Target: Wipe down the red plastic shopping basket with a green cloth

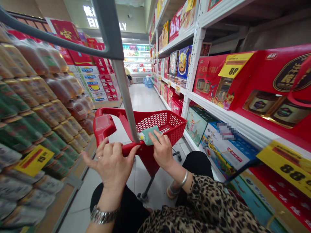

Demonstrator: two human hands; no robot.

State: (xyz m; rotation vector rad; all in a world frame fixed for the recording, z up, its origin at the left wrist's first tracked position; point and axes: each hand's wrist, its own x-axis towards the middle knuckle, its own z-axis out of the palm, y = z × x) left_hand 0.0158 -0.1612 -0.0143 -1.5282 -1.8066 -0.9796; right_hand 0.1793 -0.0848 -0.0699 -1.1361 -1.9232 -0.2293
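A red plastic shopping cart [175,127] with a perforated basket stands in front of me, and a grey post with a grey handle [115,42] rises from it. My left hand [113,165] grips the near red edge of the cart; its thumb lies along the edge and the little finger sticks out. My right hand [161,149] is closed on a pale green cloth [148,134], pressing it against the basket's near rim beside the post. The fingertips lie on top of the cloth, and part of it is hidden under them.
White shelves [191,97] with red gift boxes [218,81] and yellow price tags [233,64] run along the right. On the left are stacked drink packs [36,113] and cartons [89,81]. A tiled aisle [141,94] leads to a lit display [137,58] with water bottles [147,81] nearby.
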